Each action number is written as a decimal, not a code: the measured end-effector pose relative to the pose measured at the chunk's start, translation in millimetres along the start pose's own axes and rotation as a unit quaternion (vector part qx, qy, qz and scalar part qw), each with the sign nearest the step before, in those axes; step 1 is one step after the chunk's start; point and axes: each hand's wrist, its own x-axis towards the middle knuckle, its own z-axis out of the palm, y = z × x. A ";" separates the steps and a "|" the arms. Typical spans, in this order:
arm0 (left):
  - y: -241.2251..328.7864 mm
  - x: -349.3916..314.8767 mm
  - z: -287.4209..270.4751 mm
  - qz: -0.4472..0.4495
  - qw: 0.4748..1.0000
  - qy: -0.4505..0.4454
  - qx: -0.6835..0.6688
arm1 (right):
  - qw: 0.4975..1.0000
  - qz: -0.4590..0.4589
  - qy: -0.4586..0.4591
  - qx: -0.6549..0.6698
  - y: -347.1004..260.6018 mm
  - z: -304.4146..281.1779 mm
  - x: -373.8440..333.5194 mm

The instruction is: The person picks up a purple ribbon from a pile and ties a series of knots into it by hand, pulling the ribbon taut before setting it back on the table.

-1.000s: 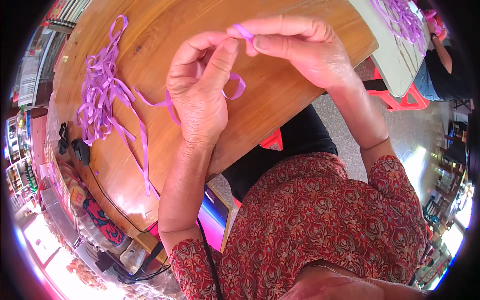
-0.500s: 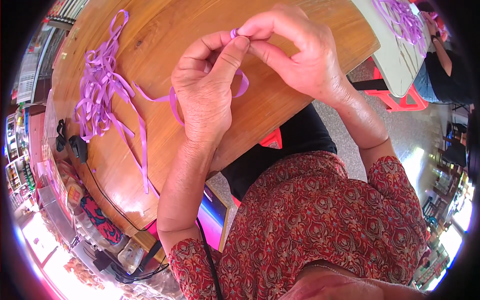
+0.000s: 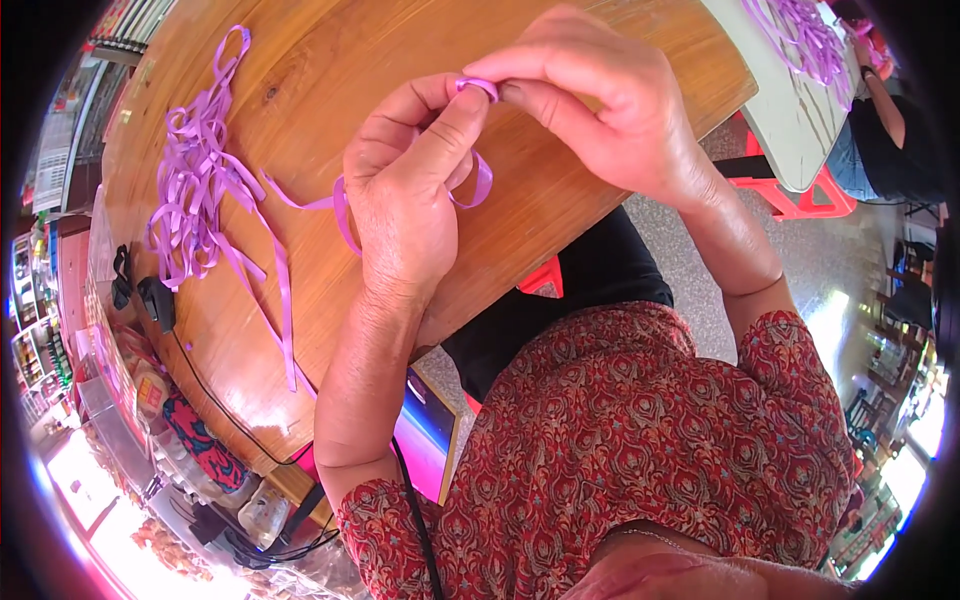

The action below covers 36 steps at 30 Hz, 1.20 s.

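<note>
A narrow purple ribbon (image 3: 341,212) runs through my hands above the wooden table (image 3: 330,100). My left hand (image 3: 412,190) is closed, pinching the ribbon between thumb and index finger, where it makes a small loop at the fingertips. Thumb and forefinger of my right hand (image 3: 605,105) pinch the right side of that loop. One loose end of the ribbon reaches left past my left wrist, and another curl shows to the right of my left palm. A tangled pile of purple ribbon (image 3: 195,180) lies on the table at the left, with long strands trailing nearer to me.
A pale table (image 3: 800,150) at the far right carries more purple ribbon (image 3: 800,40), with another person's arm (image 3: 885,110) beside it. Red stools (image 3: 815,200) stand underneath. A black cable (image 3: 215,400) and packed bags (image 3: 200,440) line the left table edge.
The loop at my fingertips has opened wider and shows more. My right hand has shifted slightly right and down; my left hand stays almost in place.
</note>
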 end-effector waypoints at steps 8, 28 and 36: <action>-1.9 -3.1 4.3 0.012 0.998 0.055 0.028 | 0.996 -0.056 0.065 -0.026 -22.0 -10.5 6.0; 0.4 4.8 -2.8 0.045 0.995 0.038 0.085 | 0.944 -0.302 0.134 -0.007 31.8 -4.9 25.3; -1.5 4.9 -5.6 0.063 0.991 0.049 0.106 | 0.984 -0.151 0.091 -0.034 -2.2 -4.4 20.6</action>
